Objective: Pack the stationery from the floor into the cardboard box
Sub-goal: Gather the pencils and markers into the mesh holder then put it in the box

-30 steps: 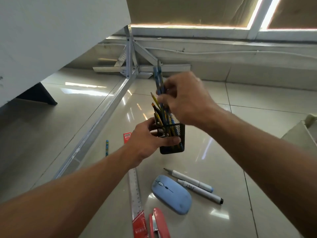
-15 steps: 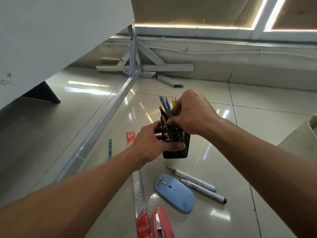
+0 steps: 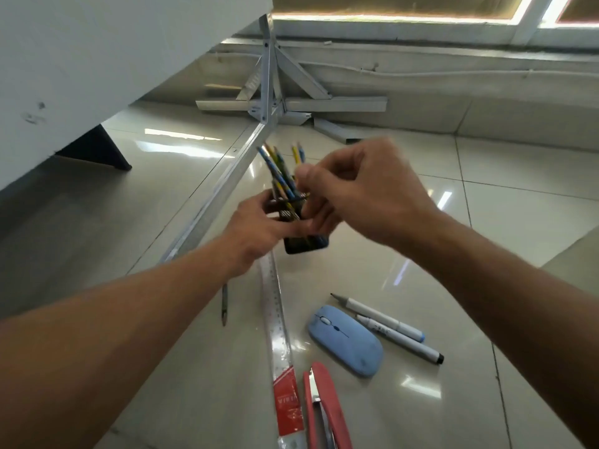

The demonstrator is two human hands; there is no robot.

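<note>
Head view: pencils are now dropped into the mesh pen holder and fan out. Left hand grips the holder above the floor; right hand has let go, fingers loosely curled, empty. Ruler, stapler, markers, loose pencil remain unpacked; box not clearly in view.

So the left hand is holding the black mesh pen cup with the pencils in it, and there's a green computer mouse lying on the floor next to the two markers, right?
Not quite: the mouse is light blue, not green, as the head view shows. The rest holds: the left hand grips the black mesh pen cup of pencils, and the mouse lies beside the two markers.
</note>
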